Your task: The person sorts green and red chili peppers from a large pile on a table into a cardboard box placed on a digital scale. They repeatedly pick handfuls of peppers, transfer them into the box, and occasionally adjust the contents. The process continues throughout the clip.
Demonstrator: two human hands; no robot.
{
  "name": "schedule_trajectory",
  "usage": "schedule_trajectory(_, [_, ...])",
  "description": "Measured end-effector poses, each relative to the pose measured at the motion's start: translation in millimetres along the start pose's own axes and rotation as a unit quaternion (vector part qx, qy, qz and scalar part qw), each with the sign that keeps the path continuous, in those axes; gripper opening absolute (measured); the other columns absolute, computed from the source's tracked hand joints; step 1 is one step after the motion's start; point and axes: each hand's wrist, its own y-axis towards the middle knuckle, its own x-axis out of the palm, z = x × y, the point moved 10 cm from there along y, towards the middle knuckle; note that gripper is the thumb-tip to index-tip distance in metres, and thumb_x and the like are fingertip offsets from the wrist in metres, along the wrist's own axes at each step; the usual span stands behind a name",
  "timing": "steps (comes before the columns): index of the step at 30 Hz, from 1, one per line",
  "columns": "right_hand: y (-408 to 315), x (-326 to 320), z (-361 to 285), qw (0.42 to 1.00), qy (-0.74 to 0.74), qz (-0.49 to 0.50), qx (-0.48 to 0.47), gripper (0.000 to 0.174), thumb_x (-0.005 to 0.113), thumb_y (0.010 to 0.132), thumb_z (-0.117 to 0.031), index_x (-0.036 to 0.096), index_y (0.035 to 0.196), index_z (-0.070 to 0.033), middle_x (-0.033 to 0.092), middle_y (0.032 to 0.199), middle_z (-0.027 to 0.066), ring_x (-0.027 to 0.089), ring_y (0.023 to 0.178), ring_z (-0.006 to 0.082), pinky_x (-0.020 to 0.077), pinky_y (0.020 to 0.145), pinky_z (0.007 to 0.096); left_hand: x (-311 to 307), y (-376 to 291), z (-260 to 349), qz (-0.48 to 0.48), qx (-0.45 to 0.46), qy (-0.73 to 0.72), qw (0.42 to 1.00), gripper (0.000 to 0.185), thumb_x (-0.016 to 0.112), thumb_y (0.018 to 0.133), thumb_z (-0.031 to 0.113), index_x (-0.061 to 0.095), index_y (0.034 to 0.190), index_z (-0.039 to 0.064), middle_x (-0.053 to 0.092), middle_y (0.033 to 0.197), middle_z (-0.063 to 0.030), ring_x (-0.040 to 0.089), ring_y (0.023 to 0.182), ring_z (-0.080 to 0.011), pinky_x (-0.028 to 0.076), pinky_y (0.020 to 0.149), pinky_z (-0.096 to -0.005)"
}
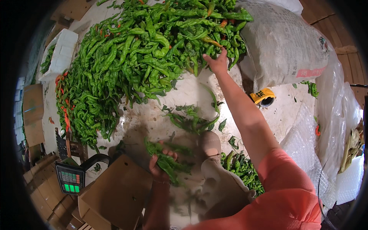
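My left hand [161, 164] is closed around several long green peppers [169, 165], held above the floor beside an open cardboard box [118, 189]. My right hand [216, 61] reaches out to the near right edge of a large heap of green peppers [138, 54]. Thumb and a finger are spread there, close to the tip of an orange-green pepper [212, 41]; no pepper shows clearly in its grasp. Between my hands, loose peppers and leaves [195, 118] lie on the pale floor [184, 92]. More green peppers [241, 169] lie beside my leg.
A digital scale [70, 177] with a lit display stands left of the box. A full woven sack [287, 46] and a yellow tape dispenser [263, 96] are on the right, with bubble wrap [302, 146] nearer. A white foam box [60, 54] holds peppers at far left.
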Motion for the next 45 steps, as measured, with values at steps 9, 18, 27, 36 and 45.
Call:
schedule_trajectory(9, [-14, 35, 14, 0.99, 0.111, -0.045, 0.078, 0.067, 0.06, 0.08, -0.016, 0.02, 0.133, -0.003, 0.055, 0.106, 0.0225, 0.06, 0.086, 0.0348, 0.0497, 0.072, 0.04, 9, -7, -2, -0.003, 0.003, 0.011, 1.0, 0.052, 0.058, 0.088, 0.03, 0.04, 0.133, 0.012, 0.058, 0.103, -0.0042, 0.055, 0.1, -0.0214, 0.038, 0.098, -0.0432])
schedule_trajectory(18, [-196, -15, 27, 0.846, 0.401, -0.282, 0.211, 0.043, 0.053, 0.086, -0.007, 0.04, 0.127, -0.011, 0.053, 0.083, 0.0032, 0.054, 0.061, 0.0122, 0.0494, 0.055, 0.0276, 6, -9, -8, -0.05, 0.016, -0.014, 0.999, 0.049, 0.053, 0.091, 0.032, 0.041, 0.13, 0.006, 0.053, 0.116, -0.0078, 0.053, 0.1, -0.0215, 0.041, 0.095, -0.0439])
schedule_trajectory(27, [-293, -12, -12, 0.892, 0.176, -0.394, -0.132, 0.039, 0.054, 0.089, -0.013, 0.043, 0.126, -0.01, 0.054, 0.097, 0.0071, 0.052, 0.084, 0.0194, 0.043, 0.08, 0.0314, 17, 20, -32, -0.035, 0.006, 0.031, 0.999, 0.055, 0.059, 0.085, 0.033, 0.044, 0.13, 0.006, 0.029, 0.145, -0.0199, 0.049, 0.114, -0.0303, 0.046, 0.091, -0.0408])
schedule_trajectory(36, [-331, -6, -54, 0.836, -0.133, -0.33, -0.418, 0.047, 0.057, 0.087, -0.024, 0.041, 0.125, -0.001, 0.058, 0.097, 0.0172, 0.057, 0.092, 0.0345, 0.0384, 0.087, 0.047, 3, 15, -36, 0.007, -0.021, 0.053, 0.998, 0.066, 0.062, 0.079, 0.029, 0.037, 0.134, 0.003, 0.041, 0.135, -0.0214, 0.045, 0.121, -0.0343, 0.04, 0.098, -0.044])
schedule_trajectory(45, [-182, 24, -14, 0.944, -0.053, -0.295, -0.142, 0.053, 0.056, 0.086, -0.05, 0.057, 0.097, 0.002, 0.063, 0.088, 0.0212, 0.062, 0.082, 0.0339, 0.0491, 0.073, 0.0413, 10, -5, -6, -0.066, 0.062, 0.047, 0.995, 0.047, 0.061, 0.078, 0.036, 0.053, 0.12, 0.014, 0.048, 0.123, -0.0157, 0.05, 0.112, -0.0328, 0.037, 0.103, -0.0481])
